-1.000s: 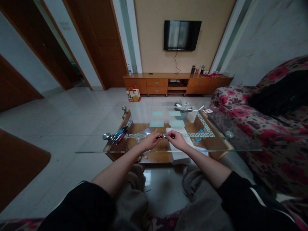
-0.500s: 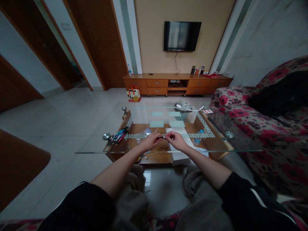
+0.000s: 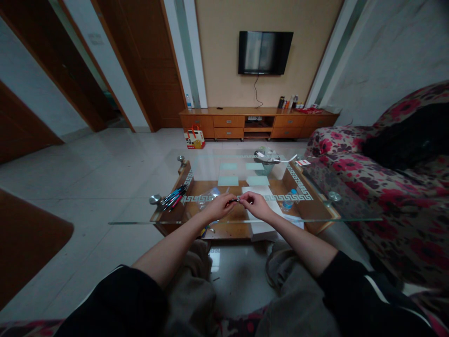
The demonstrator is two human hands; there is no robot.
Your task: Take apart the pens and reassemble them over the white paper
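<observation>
Above the glass table top [image 3: 210, 164], my two hands meet with a slim dark pen [image 3: 234, 201] held level between them. My left hand [image 3: 220, 206] is closed round its left part. The fingertips of my right hand [image 3: 255, 204] pinch the other end, where a light-coloured bit shows. Most of the pen is hidden by my fingers. To the left, a bunch of pens [image 3: 174, 197] with dark, blue and red barrels lies near the table's corner. A clear plastic bag [image 3: 207, 197] is just behind my left hand.
Under the glass, a white box [image 3: 262, 228] and a blue-capped water bottle [image 3: 289, 199] are on the wooden shelf. Beyond the table stands a waste basket [image 3: 267, 167] with litter in it. A card [image 3: 303, 163] lies at the far right. A flowered sofa [image 3: 365, 164] flanks the right side.
</observation>
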